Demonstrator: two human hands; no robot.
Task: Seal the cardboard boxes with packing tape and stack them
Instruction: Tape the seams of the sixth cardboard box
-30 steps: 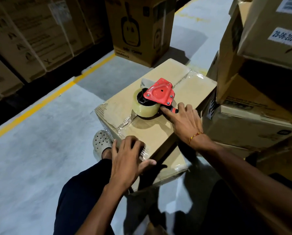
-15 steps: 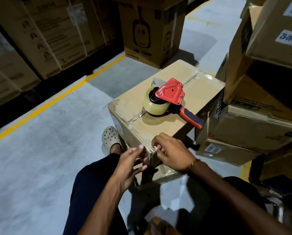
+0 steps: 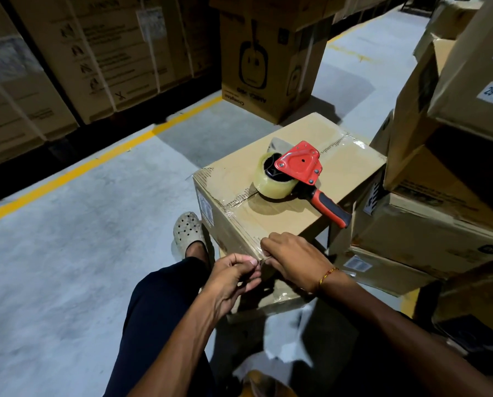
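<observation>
Cardboard box (image 3: 282,216) near corner: left hand (image 3: 233,279) pinch grip on tape end; right hand (image 3: 294,259) curled, pinching same tape.

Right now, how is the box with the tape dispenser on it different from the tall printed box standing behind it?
The near box is low, under the tape dispenser; the tall printed box stands higher and carries another box on top. The near box has a plain top with clear tape; the tall box shows a large black drawing. Both hands, left and right, work at the near box's corner; nobody touches the tall box. Both are brown cardboard.
</observation>
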